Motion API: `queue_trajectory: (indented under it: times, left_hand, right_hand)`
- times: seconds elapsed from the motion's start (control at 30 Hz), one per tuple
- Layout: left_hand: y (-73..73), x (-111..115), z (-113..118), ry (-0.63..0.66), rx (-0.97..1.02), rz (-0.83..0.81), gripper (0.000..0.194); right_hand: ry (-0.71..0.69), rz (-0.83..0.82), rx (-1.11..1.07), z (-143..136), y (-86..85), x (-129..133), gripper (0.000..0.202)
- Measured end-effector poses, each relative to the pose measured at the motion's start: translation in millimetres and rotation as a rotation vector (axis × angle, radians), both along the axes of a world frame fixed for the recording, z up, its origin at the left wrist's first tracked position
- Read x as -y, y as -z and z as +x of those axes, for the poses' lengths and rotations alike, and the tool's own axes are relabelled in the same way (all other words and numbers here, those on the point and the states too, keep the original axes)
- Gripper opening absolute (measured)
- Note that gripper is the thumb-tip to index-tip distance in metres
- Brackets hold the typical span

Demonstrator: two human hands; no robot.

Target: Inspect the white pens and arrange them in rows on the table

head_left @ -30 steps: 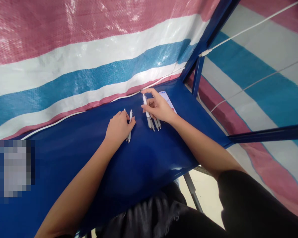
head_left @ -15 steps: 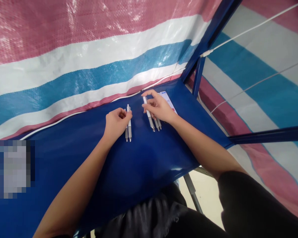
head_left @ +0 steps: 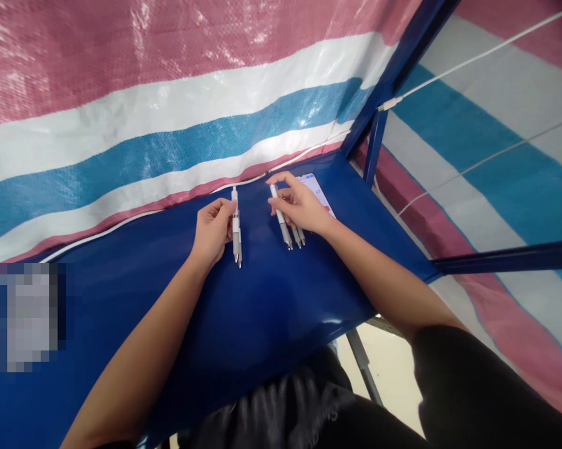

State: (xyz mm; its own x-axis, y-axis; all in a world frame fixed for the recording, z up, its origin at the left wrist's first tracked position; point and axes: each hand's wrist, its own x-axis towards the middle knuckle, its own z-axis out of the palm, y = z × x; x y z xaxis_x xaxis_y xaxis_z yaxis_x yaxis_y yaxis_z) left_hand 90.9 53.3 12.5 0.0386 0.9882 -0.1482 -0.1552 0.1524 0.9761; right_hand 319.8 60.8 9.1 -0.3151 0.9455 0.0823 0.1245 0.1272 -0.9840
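Pen pinched between thumb and fingers of the left hand is a little left of the frame's centre, its long axis almost up and down and its tip toward the bottom, with one more pen partly hidden beside it. The left hand is nearer to it, while the right hand, half curled, holds loosely the slightly slanted pens just right of centre.
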Motion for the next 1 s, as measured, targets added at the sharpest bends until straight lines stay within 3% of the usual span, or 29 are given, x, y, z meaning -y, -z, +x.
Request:
queue_trajectory:
  times: [0.23,0.4,0.6,0.73,0.83,0.9,1.0]
  left_hand:
    - [3.1,-3.1,1.2,-0.098,0.079,0.015,0.034]
    - [5.6,-4.8,1.1,-0.124,0.104,0.008,0.035]
    - [8.0,-7.4,0.4,-0.108,0.122,-0.023,0.027]
    - [9.5,-9.0,-1.0,-0.093,0.121,-0.006,0.029]
    - [10.1,-9.1,-1.5,-0.089,0.121,0.014,0.033]
    - [10.1,-8.7,-1.2,-0.087,0.12,0.012,0.033]
    - [9.2,-8.0,-0.2,-0.09,0.115,0.006,0.029]
  right_hand:
    - [-0.036,0.034,-0.019,1.0,9.6,-4.8,0.049]
    - [-0.024,0.023,-0.029,-0.6,9.2,-4.6,0.036]
    - [0.029,0.022,0.075,0.6,2.0,0.0,0.035]
    - [0.056,0.136,0.281,1.4,-0.7,2.9,0.043]
    - [0.133,0.362,0.599,-0.4,1.4,4.4,0.054]
    - [0.168,0.488,0.804,-1.8,3.3,5.4,0.054]
    - [0.154,0.545,0.942,-1.5,4.4,6.5,0.049]
